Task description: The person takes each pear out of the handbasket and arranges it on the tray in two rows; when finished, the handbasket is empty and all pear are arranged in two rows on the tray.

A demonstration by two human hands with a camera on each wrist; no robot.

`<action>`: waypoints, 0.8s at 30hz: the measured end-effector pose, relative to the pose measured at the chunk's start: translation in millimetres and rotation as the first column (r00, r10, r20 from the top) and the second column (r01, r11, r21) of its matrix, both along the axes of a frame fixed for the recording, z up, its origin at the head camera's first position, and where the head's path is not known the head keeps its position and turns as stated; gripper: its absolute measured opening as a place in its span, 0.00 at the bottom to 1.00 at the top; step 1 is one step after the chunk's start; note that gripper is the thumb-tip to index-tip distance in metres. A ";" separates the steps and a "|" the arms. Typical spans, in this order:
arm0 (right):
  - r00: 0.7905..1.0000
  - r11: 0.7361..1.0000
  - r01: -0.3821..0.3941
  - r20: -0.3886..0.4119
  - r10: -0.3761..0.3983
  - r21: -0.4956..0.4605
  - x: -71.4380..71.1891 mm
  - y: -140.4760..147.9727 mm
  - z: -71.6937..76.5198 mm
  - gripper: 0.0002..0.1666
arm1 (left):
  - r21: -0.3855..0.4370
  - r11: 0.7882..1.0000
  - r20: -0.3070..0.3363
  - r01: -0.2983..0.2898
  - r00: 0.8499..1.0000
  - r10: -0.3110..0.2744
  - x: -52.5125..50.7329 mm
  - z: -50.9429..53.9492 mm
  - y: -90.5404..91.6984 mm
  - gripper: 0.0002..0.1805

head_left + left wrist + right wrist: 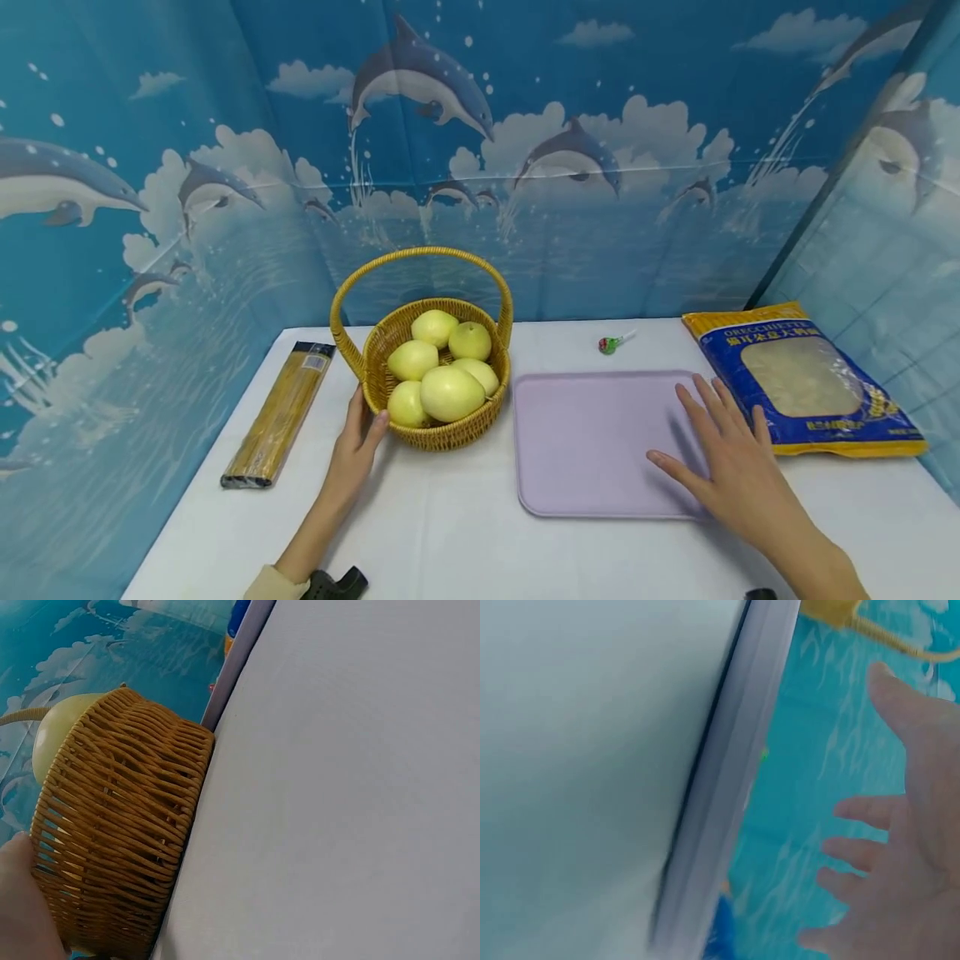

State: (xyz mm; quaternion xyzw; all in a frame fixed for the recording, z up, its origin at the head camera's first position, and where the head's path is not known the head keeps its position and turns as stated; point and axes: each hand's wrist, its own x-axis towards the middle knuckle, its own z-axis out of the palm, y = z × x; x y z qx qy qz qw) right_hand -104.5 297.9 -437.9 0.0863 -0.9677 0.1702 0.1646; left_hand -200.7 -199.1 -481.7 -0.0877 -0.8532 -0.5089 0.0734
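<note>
Nearest the camera, a beige sleeve (276, 585) and a black wrist device (337, 585) edge into view above the white surface (457, 533). Far left lies a clear packet (281, 417) of brownish strips with dark ends. Next, the left hand (356, 454) grips the side of a wicker basket (450, 437), thumb at its rim (some fingers are hidden). Yellow-green fruit (452, 393) fills the basket, its handle upright. Just to the right sits a lilac tray (592, 450), with a small lollipop (608, 344) behind it. Over the tray's right part hovers the right hand (723, 458), fingers spread, beside a blue-and-yellow pasta bag (806, 383).
</note>
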 end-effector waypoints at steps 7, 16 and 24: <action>0.970 0.979 -0.113 0.193 0.146 -0.169 -6.8 -48.3 33.3 0.56 | 0.008 1.000 -0.006 -0.016 1.000 0.016 -0.7 -2.7 1.7 0.39; 0.930 0.917 -0.270 0.168 0.328 -0.294 -42.0 -124.8 52.8 0.50 | -0.003 1.000 -0.024 -0.025 0.999 0.025 1.4 -2.4 2.7 0.39; 0.889 0.841 -0.372 0.110 0.445 -0.394 -65.3 -181.5 51.7 0.51 | -0.006 1.000 -0.022 -0.030 0.999 0.030 4.1 -4.5 3.6 0.39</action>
